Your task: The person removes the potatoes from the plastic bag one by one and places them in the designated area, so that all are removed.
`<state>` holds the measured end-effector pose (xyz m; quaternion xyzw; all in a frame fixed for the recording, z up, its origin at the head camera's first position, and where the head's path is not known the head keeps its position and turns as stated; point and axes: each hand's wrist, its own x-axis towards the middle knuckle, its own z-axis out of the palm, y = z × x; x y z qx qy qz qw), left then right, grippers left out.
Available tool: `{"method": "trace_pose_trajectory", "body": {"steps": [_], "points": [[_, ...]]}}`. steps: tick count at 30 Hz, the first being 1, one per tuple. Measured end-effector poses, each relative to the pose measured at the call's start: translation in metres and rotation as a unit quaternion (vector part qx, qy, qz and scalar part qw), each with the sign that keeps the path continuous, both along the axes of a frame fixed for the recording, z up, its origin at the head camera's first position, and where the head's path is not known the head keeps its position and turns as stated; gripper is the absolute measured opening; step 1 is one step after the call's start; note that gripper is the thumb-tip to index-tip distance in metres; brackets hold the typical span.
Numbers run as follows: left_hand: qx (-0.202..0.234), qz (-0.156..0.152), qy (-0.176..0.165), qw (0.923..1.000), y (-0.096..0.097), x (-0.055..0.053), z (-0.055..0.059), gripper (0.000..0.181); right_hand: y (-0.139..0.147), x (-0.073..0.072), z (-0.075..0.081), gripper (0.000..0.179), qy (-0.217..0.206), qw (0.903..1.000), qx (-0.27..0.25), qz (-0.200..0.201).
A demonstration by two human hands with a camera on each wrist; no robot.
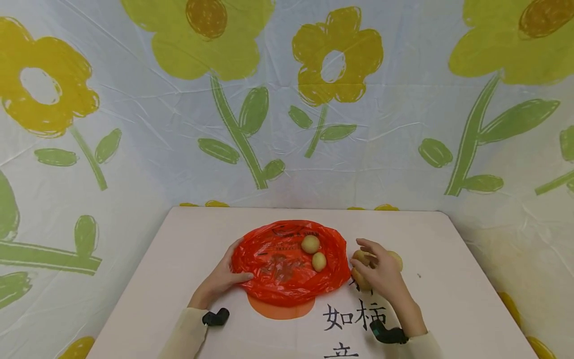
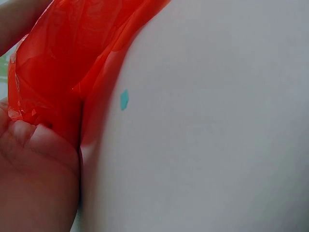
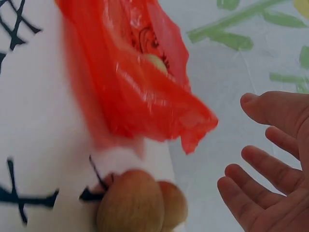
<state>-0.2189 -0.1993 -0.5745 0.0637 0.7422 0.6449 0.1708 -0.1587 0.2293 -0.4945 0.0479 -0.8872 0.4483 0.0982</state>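
A red plastic bag [image 1: 280, 279] lies spread wide on the table, its mouth facing up. Inside, toward its right side, sit two small potatoes [image 1: 310, 244]. My left hand [image 1: 221, 274] holds the bag's left edge, with the bag between thumb and fingers; the left wrist view shows the red film [image 2: 63, 63] there. Just right of the bag my right hand [image 1: 381, 269] hovers with fingers spread and nothing in them. Beneath and behind it are several loose potatoes [image 3: 130, 203], partly hidden by the hand in the head view.
The white table [image 1: 179, 244] bears black printed characters [image 1: 341, 316] and an orange printed shape [image 1: 282, 310] in front of the bag. A flower-patterned sheet [image 1: 372, 129] hangs behind and at both sides. A tiny dark speck [image 1: 419, 275] lies at the right.
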Motion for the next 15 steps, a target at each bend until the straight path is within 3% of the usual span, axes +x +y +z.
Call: {"method": "trace_pose_trajectory", "body": {"steps": [11,15], "points": [[0.008,-0.005,0.006,0.9999,-0.001,0.000,0.000,0.110,-0.040,-0.016,0.011,0.059,-0.006,0.9972,0.005,0.075],[0.008,-0.006,0.007,0.9999,0.000,0.000,0.000,0.110,-0.052,-0.022,0.013,0.058,-0.011,0.9967,0.024,0.076]]}}
